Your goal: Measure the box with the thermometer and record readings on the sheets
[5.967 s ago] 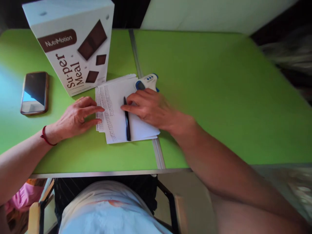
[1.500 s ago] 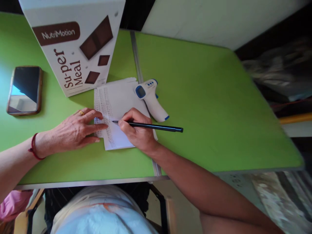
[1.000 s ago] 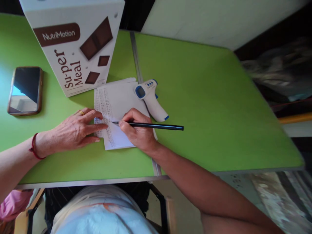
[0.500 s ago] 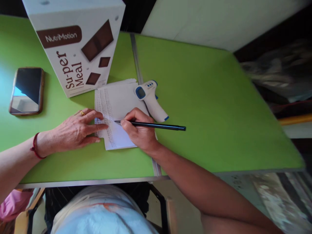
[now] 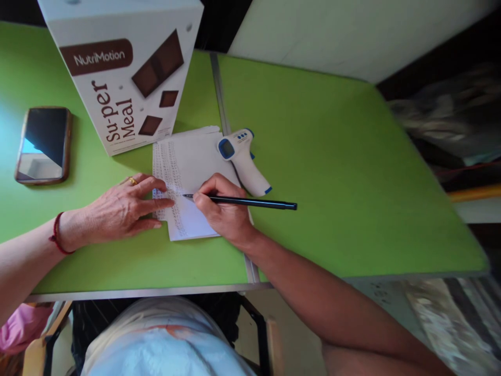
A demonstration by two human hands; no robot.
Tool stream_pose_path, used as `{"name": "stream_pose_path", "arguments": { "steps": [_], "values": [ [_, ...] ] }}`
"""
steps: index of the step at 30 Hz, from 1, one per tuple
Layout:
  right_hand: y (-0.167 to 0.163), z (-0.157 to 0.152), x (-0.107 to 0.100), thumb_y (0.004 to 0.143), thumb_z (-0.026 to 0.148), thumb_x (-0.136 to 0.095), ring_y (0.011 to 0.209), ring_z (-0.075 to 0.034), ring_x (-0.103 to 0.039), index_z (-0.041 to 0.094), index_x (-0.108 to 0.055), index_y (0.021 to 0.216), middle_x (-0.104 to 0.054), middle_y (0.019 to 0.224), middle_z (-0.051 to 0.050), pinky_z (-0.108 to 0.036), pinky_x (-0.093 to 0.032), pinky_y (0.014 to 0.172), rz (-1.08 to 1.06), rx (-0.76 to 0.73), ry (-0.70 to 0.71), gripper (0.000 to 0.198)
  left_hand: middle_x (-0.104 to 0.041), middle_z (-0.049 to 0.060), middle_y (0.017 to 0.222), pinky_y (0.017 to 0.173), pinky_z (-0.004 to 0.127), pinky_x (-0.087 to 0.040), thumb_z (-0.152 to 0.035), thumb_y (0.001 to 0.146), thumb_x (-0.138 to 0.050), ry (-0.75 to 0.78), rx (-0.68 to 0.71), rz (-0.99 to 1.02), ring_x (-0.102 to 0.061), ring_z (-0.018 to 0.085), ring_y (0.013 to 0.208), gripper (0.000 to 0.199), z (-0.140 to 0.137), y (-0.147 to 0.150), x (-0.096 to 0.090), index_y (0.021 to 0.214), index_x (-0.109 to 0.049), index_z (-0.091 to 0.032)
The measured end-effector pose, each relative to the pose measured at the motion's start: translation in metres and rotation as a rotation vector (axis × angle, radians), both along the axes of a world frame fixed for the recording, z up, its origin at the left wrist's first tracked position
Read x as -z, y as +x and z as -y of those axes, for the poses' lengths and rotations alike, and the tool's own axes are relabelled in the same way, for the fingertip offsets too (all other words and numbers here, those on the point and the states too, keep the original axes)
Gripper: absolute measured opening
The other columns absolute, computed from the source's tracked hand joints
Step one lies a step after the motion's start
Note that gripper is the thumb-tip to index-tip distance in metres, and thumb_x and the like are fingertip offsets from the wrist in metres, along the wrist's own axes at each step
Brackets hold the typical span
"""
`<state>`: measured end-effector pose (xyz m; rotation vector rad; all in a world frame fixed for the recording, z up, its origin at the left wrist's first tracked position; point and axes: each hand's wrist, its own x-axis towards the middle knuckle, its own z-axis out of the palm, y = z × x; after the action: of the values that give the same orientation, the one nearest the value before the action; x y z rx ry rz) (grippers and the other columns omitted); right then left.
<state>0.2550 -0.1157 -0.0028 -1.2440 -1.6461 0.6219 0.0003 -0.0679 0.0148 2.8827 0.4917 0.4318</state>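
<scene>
White paper sheets (image 5: 195,156) lie on the green table, with rows of small handwriting down their left part. My right hand (image 5: 225,209) is closed around a black pen (image 5: 262,201), its tip at the writing on the paper. With fingers spread, my left hand (image 5: 129,206) rests flat, two fingertips on the left edge of the sheets and the rest over the table. A white and blue infrared thermometer (image 5: 245,162) lies at the right side of the paper, overlapping its edge, just beyond my right hand.
A tall white NutriMotion box (image 5: 121,78) stands behind the paper's left corner. Farther left lies a phone (image 5: 43,146) with its screen up. A metal seam (image 5: 219,94) crosses the green table (image 5: 332,172). A pale wall (image 5: 313,36) rises behind it.
Almost nothing differs. The back end of the pen has shifted very slightly left, while both hands and the paper stay in place.
</scene>
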Motion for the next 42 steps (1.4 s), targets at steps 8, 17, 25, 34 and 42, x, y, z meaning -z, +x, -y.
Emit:
{"name": "stream_pose_path", "arguments": {
  "steps": [8,17,25,34,42],
  "values": [
    [0.001,-0.001,0.003,0.09,0.04,-0.066,0.051,-0.013,-0.045,0.026,-0.049,0.069,-0.052,0.057,0.006,-0.026,-0.039,0.049,0.003,0.031,-0.006,0.029,-0.064,0.018,0.134,0.104,0.046,-0.054,-0.048,0.111,-0.05,-0.027,-0.003,0.001,-0.062,0.031,0.114,0.045,0.0,0.0,0.0,0.142,-0.067,-0.022],
    [0.0,-0.001,0.001,0.083,0.026,-0.062,0.049,-0.012,-0.044,0.026,-0.048,0.069,-0.051,0.055,0.007,-0.025,-0.036,0.048,0.004,0.042,0.039,0.02,-0.063,0.018,0.134,0.105,0.047,-0.053,-0.049,0.111,-0.049,-0.029,0.0,0.003,-0.062,0.031,0.113,0.046,0.0,-0.001,0.0,0.143,-0.067,-0.021],
    [0.0,-0.001,-0.001,0.084,0.028,-0.061,0.048,-0.012,-0.042,0.026,-0.047,0.069,-0.051,0.054,0.007,-0.025,-0.036,0.047,0.013,0.017,0.007,0.021,-0.064,0.019,0.133,0.103,0.047,-0.054,-0.048,0.111,-0.049,-0.016,0.004,0.014,-0.063,0.031,0.112,0.045,0.0,0.0,0.0,0.141,-0.068,-0.02],
    [0.001,-0.001,0.004,0.086,0.028,-0.062,0.05,-0.012,-0.044,0.026,-0.046,0.069,-0.05,0.056,0.007,-0.025,-0.038,0.048,0.023,0.035,0.008,0.023,-0.064,0.019,0.133,0.103,0.048,-0.054,-0.05,0.111,-0.048,-0.006,0.004,0.004,-0.063,0.032,0.112,0.047,0.0,-0.001,0.0,0.142,-0.068,-0.02],
    [0.02,-0.009,-0.003,0.101,0.027,-0.06,0.078,-0.019,-0.066,0.025,-0.071,0.1,-0.07,0.088,-0.004,-0.035,-0.06,0.074,0.25,-0.025,0.235,0.011,-0.065,0.019,0.133,0.104,0.047,-0.054,-0.047,0.112,-0.05,-0.011,0.024,0.017,-0.065,0.031,0.114,0.043,-0.001,0.001,-0.002,0.137,-0.069,-0.019]
  ]
}}
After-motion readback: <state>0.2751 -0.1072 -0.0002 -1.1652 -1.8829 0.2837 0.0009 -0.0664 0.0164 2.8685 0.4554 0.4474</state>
